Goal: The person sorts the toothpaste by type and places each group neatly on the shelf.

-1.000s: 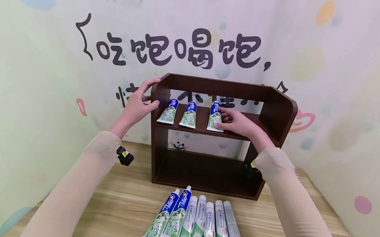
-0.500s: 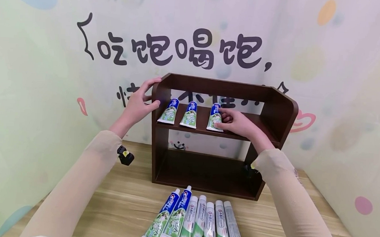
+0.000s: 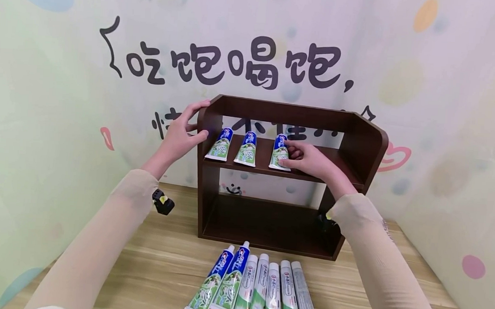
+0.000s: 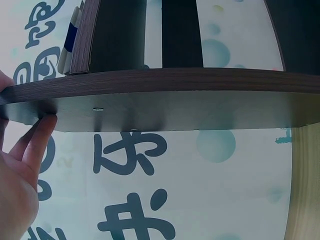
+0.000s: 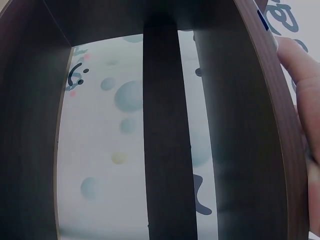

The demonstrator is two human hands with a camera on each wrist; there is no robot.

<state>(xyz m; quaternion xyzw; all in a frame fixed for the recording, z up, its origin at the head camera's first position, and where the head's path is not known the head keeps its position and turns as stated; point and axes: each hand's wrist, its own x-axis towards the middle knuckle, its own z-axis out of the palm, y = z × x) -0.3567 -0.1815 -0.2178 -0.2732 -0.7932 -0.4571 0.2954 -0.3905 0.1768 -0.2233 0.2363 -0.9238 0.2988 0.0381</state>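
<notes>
On the upper board of a dark brown two-tier shelf [image 3: 246, 172], three blue, white and green toothpaste tubes lie with their flat ends at the front edge. My right hand [image 3: 312, 161] pinches the rightmost toothpaste tube [image 3: 279, 152] from its right side, thumb near the flat end. The left toothpaste tube [image 3: 220, 145] and the middle toothpaste tube [image 3: 246, 149] lie side by side further left. At the shelf's left panel, my left hand [image 3: 181, 134] grips the upper edge. In the left wrist view its fingers [image 4: 42, 137] press the panel's outer face.
Below the shelf, two more blue-green toothpaste tubes [image 3: 233, 282] lie on the wooden table [image 3: 153, 266]. Several white-green toothpaste tubes [image 3: 273, 293] are fanned out beside them. A patterned wall [image 3: 255, 15] with black lettering stands close behind the shelf.
Both hands keep their places; the toothpaste tube under my right hand shows only a very slight shift on the upper board.
</notes>
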